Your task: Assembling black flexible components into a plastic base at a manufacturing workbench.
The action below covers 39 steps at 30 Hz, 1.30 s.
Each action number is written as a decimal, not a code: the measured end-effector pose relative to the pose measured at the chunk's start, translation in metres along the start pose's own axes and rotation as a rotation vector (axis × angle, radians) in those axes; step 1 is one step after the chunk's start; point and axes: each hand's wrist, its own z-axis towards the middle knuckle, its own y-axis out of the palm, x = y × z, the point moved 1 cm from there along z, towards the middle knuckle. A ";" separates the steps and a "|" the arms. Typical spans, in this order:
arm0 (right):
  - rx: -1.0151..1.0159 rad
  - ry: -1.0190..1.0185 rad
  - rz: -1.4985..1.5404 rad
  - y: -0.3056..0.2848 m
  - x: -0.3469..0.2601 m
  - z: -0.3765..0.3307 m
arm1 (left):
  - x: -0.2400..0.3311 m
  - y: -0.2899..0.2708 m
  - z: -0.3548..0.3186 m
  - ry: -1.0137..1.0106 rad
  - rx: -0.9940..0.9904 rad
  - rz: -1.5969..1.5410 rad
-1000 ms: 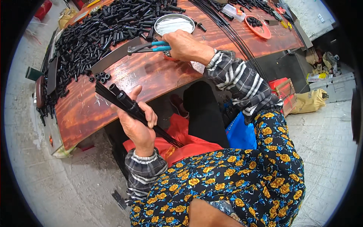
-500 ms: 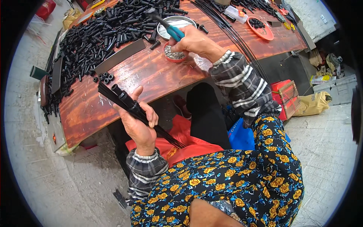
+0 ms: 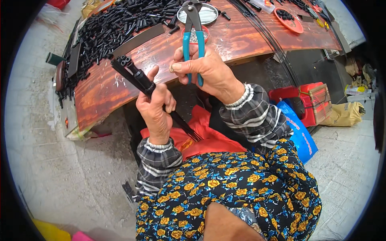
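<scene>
My left hand [image 3: 156, 110] is closed round a bundle of thin black rods [image 3: 187, 128], with a black tubular fitting [image 3: 143, 81] near their upper end. The rods slant up and away over the table's near edge. In my right hand [image 3: 215, 74] is a pair of pliers [image 3: 186, 46] with teal handles, its dark jaws pointing away from me. The thumb and forefinger of that hand pinch together on something too small to make out. Just beyond the pliers stands a small red bowl [image 3: 206, 34] of tiny metal bits, next to a round tray [image 3: 217, 16] of thin pale pins.
Black tubular parts [image 3: 120, 34] are heaped over the far left of the wooden table [image 3: 98, 94], behind a dark strip [image 3: 138, 40]. Long black rods [image 3: 265, 34] lie across its right side, near an orange dish [image 3: 295, 26]. A red stool [image 3: 307, 106] and blue bag [image 3: 299, 134] are at lower right.
My right hand has come back from the red bowl toward my left hand, and the pliers have swung to point away from me. My left hand and its bundle have risen a little.
</scene>
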 end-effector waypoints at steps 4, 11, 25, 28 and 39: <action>-0.013 -0.034 0.045 0.021 0.011 -0.009 | 0.005 -0.002 -0.006 -0.015 0.010 0.117; 0.006 -0.123 -0.010 0.030 0.021 -0.019 | 0.005 -0.001 -0.009 -0.044 0.051 -0.012; -0.028 -0.158 -0.213 0.027 0.008 -0.025 | -0.001 -0.009 -0.004 -0.040 -0.039 -0.007; -0.009 -0.180 -0.226 0.025 0.011 -0.022 | -0.002 -0.008 -0.003 -0.047 -0.053 -0.012; -0.033 -0.092 0.013 0.024 0.017 -0.019 | 0.001 -0.007 -0.006 -0.071 -0.014 -0.021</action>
